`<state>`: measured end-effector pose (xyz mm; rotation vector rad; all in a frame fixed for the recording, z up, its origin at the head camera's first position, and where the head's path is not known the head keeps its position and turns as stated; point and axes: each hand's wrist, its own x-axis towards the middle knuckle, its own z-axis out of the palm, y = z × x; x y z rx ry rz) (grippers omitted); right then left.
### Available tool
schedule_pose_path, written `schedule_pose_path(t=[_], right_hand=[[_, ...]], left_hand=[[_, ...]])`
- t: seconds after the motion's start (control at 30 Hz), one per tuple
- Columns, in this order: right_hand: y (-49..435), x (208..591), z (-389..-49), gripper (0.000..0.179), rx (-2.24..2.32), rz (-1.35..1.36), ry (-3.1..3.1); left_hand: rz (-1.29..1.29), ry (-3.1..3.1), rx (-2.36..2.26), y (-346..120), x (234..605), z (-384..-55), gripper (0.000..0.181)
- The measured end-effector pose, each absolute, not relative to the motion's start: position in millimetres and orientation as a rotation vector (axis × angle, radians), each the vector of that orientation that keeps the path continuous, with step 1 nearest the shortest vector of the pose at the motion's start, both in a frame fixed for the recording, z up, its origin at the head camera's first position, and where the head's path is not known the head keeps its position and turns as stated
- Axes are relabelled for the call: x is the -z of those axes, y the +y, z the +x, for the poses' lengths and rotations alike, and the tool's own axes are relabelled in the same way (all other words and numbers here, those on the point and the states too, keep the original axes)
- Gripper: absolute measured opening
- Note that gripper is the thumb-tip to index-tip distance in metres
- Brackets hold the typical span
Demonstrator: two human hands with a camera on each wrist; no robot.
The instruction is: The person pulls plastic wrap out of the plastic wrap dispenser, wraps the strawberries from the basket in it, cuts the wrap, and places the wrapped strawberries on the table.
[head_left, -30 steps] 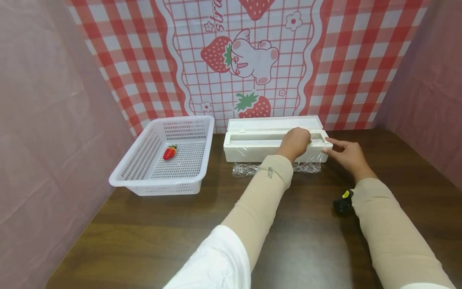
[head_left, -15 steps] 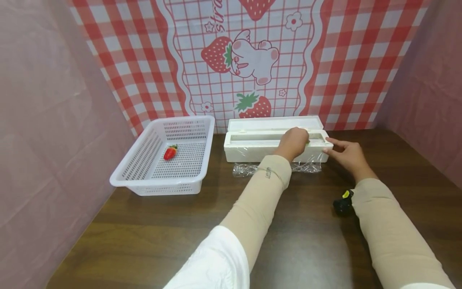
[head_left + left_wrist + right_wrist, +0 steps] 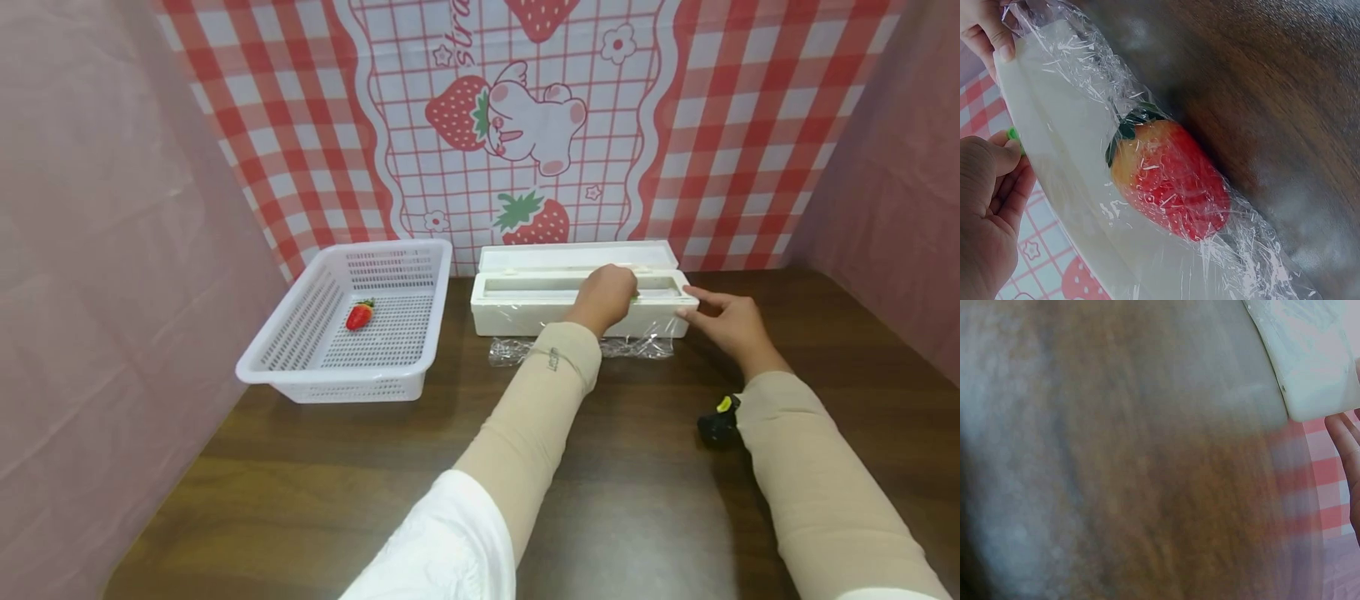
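A long white cling film dispenser (image 3: 495, 321) with its lid raised stands against the back cloth. My left hand (image 3: 603, 298) is at its front top edge, and in the left wrist view its thumb and fingers pinch a small green slide cutter (image 3: 1014, 141). My right hand (image 3: 729, 325) holds the dispenser's right end, thumb on the front and index finger at the top corner. Clear cling film (image 3: 1094, 69) hangs over the front onto the table. A strawberry (image 3: 1169, 178) lies under this film by the dispenser in the left wrist view; my left arm hides it from the head view.
A white perforated plastic basket (image 3: 262, 377) stands on the left of the brown wooden table (image 3: 300, 483), with one strawberry (image 3: 359, 315) inside. Behind is a red checked cloth (image 3: 735, 167). A black wrist device (image 3: 717, 425) shows beside my right sleeve.
My left hand has slid a little to the left along the dispenser's front edge with the slide cutter. My right hand stays at the right end. The head view has shifted slightly.
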<state>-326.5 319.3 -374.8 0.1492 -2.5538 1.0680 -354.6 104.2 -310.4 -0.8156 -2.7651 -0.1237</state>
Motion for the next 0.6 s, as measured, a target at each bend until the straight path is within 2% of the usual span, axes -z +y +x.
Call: schedule_pose_path(t=[0.6], right_hand=[[318.5,374.2,-325.5,0.056,-1.073,0.147,-2.566]], left_hand=[[-0.793,-2.794,0.144,85.6,311.2,-354.8,0.015]])
